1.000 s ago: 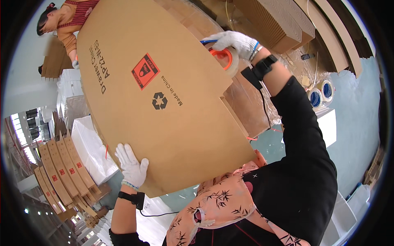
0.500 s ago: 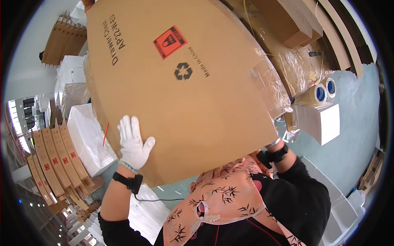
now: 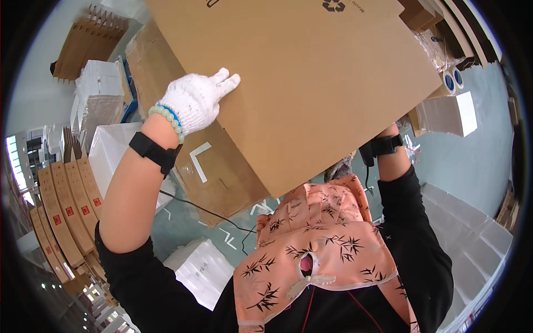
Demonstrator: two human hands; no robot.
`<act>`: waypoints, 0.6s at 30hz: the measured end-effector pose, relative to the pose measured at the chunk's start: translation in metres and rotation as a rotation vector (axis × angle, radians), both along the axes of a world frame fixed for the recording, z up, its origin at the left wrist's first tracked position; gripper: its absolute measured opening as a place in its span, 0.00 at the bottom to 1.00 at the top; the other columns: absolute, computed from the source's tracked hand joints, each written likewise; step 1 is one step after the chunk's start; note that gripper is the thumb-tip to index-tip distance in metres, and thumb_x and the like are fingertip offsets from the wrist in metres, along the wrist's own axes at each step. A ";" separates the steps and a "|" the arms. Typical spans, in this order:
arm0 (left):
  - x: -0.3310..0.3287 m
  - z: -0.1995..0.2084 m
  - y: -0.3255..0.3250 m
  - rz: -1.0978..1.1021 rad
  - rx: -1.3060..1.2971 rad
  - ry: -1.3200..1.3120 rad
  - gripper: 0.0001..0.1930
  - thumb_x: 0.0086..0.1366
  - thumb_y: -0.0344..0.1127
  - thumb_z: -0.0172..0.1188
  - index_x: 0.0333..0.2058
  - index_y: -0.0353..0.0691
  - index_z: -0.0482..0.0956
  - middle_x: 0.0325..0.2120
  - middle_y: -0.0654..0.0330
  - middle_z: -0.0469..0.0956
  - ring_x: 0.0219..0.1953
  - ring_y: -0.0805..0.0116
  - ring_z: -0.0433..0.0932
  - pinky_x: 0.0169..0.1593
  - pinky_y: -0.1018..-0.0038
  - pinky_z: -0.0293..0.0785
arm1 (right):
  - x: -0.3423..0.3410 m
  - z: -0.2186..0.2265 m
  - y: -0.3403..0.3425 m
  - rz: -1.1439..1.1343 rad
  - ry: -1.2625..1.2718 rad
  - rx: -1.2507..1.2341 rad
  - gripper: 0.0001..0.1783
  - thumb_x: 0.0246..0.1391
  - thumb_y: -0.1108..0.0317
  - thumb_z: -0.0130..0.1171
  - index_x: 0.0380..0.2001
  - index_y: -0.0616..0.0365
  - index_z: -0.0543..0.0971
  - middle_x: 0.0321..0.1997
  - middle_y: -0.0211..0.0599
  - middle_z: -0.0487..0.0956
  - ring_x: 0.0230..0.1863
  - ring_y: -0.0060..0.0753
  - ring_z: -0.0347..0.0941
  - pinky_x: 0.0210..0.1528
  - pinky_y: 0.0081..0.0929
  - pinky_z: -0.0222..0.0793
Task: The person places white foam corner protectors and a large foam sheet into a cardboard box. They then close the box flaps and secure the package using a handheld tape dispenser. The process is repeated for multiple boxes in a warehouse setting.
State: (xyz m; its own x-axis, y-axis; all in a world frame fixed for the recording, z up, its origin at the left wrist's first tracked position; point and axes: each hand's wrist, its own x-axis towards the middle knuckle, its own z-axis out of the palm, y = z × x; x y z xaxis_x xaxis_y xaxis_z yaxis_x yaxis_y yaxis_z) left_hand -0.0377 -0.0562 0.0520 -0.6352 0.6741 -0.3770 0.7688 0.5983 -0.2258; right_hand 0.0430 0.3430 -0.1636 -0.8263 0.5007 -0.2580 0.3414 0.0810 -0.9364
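A large flat brown carton (image 3: 311,94) fills the upper middle, tilted, with printed marks on its top face near the far edge. My left hand (image 3: 194,100), in a white knitted glove, lies on its left edge, two fingers stretched out over the top face. The rest of those fingers are partly hidden by the hand itself. Under the near right edge is my right hand (image 3: 388,131); the carton hides its fingers. Beneath the carton, a brown cardboard surface (image 3: 236,166) shows at the left, with a white L-shaped strip (image 3: 199,161) on it.
Rolls of clear tape (image 3: 452,80) sit on a white block (image 3: 452,114) at the right. Several narrow cartons (image 3: 66,211) stand at the left, near white wrapped stacks (image 3: 100,89). White scraps (image 3: 227,237) lie on the floor beside a white box (image 3: 202,272). A black cable (image 3: 208,212) trails across.
The carton has shifted away and to the right, uncovering the cardboard surface below it. My left hand has moved farther up and turned its fingers rightward. Another person's hand at the far left corner is gone from view.
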 end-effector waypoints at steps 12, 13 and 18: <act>0.014 -0.021 -0.014 -0.056 0.158 -0.001 0.31 0.55 0.27 0.51 0.61 0.50 0.70 0.57 0.52 0.74 0.42 0.52 0.81 0.49 0.63 0.78 | 0.133 0.050 -0.257 1.036 0.118 -0.021 0.33 0.56 0.55 0.60 0.61 0.62 0.69 0.65 0.51 0.68 0.67 0.45 0.63 0.70 0.39 0.57; 0.014 -0.018 -0.006 -0.062 0.143 -0.003 0.32 0.55 0.27 0.51 0.61 0.49 0.70 0.57 0.52 0.73 0.43 0.52 0.81 0.50 0.63 0.77 | 0.133 0.031 -0.291 1.031 0.138 -0.123 0.33 0.55 0.55 0.60 0.60 0.62 0.69 0.64 0.52 0.68 0.67 0.49 0.63 0.69 0.38 0.58; 0.025 -0.016 -0.007 0.005 0.118 0.021 0.33 0.54 0.27 0.52 0.62 0.49 0.69 0.58 0.52 0.73 0.48 0.52 0.78 0.54 0.63 0.75 | 0.033 0.042 -0.361 0.503 0.224 -0.191 0.26 0.59 0.54 0.54 0.55 0.59 0.72 0.54 0.51 0.76 0.51 0.54 0.75 0.55 0.44 0.68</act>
State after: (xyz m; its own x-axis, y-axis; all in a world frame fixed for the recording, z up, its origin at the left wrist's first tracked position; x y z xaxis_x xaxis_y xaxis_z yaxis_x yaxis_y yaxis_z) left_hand -0.0123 -0.0634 0.0362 -0.6454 0.7101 -0.2816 0.7618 0.6254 -0.1690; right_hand 0.0765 -0.0181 -0.1211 -0.9953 -0.0056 -0.0969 0.0968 0.0043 -0.9953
